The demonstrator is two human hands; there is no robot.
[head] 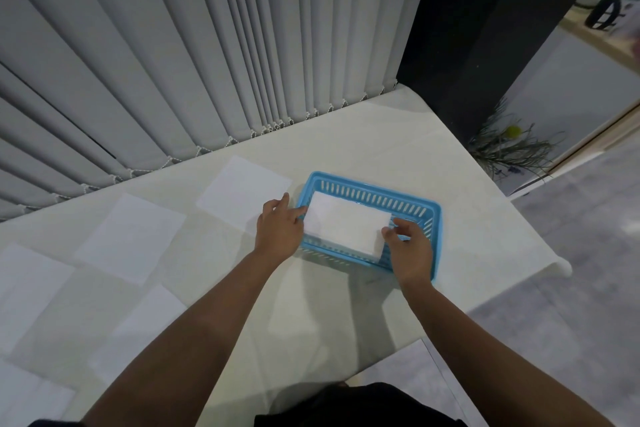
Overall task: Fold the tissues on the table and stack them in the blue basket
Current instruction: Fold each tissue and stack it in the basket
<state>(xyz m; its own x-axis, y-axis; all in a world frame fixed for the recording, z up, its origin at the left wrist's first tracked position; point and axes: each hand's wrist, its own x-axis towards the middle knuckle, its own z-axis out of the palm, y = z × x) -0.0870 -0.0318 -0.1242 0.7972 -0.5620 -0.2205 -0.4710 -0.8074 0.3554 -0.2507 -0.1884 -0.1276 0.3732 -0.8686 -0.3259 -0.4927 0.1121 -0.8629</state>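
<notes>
A blue slotted basket (398,196) stands on the white table (381,135), right of centre. A folded white tissue (344,224) lies flat in it, over the basket's near rim. My left hand (278,227) pinches the tissue's left edge from outside the basket. My right hand (410,250) pinches its right near corner over the basket's right end. Several unfolded white tissues lie spread on the table to the left, the closest one (242,192) just behind my left hand, another (133,237) further left.
Grey vertical blinds (207,45) hang along the table's far edge. A black pillar (485,45) stands at the far right corner, with a dry plant (509,146) on the floor beside it. The table's right edge drops off close to the basket.
</notes>
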